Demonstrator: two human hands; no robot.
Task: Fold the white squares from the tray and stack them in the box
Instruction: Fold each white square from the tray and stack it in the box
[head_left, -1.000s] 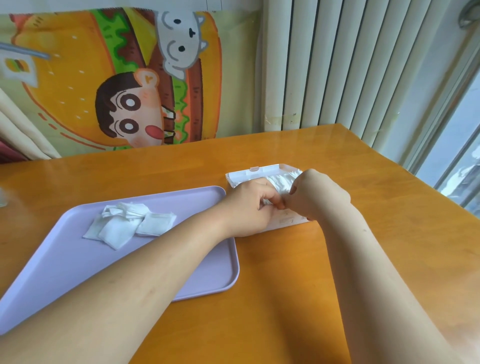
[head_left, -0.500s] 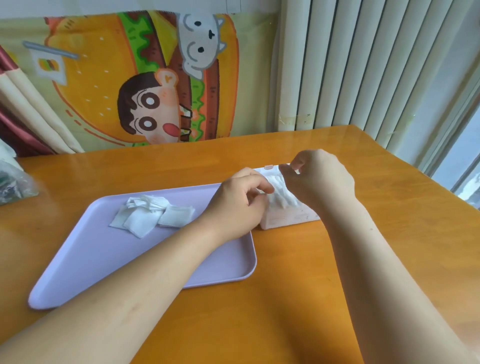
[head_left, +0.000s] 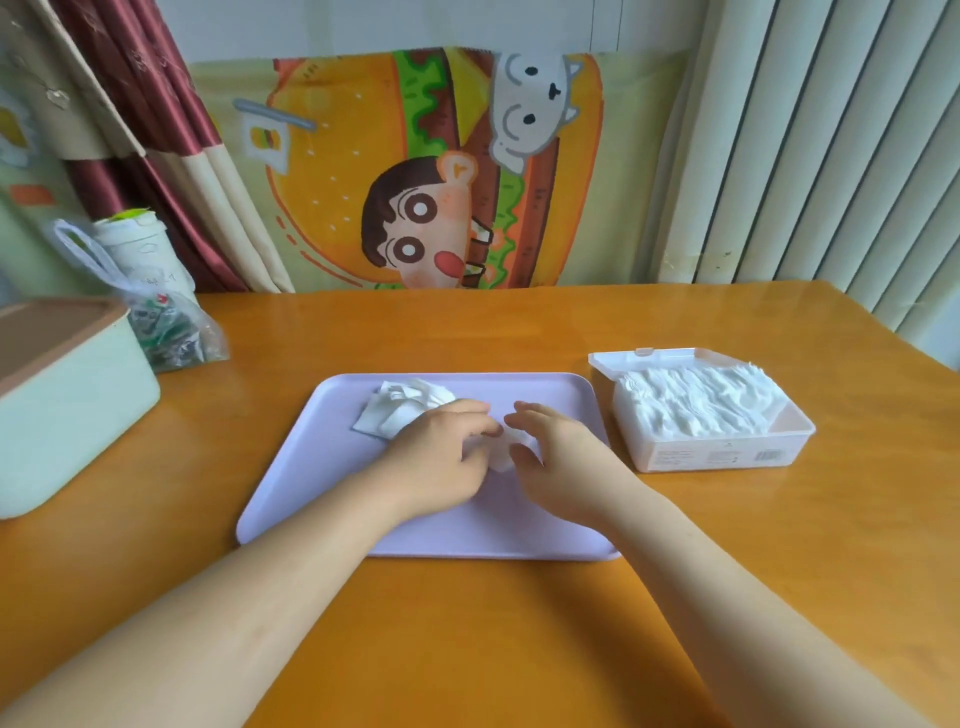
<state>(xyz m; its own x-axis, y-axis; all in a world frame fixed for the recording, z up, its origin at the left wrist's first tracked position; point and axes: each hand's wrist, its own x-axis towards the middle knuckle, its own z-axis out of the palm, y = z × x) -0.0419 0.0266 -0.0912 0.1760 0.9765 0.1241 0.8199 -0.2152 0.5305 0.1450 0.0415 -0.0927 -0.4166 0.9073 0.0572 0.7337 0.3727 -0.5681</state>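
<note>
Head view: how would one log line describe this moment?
left hand pinches white square | right hand alongside | tray holds loose squares | box holds stack

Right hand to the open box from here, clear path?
Probably yes. The right hand is over the purple tray, touching a white square. The open box sits just to its right, lid flipped back, and nothing stands between them.

A glossy orange-brown wooden counter (head_left: 467, 332) fills the lower view, and its sheen catches soft daylight. At twelve o'clock a cartoon burger poster (head_left: 332, 156) covers the lower part of a pale wall (head_left: 363, 26). Maroon-and-cream curtains (head_left: 171, 156) drape at ten o'clock. White vertical blinds (head_left: 831, 156) stand at two o'clock.
</note>
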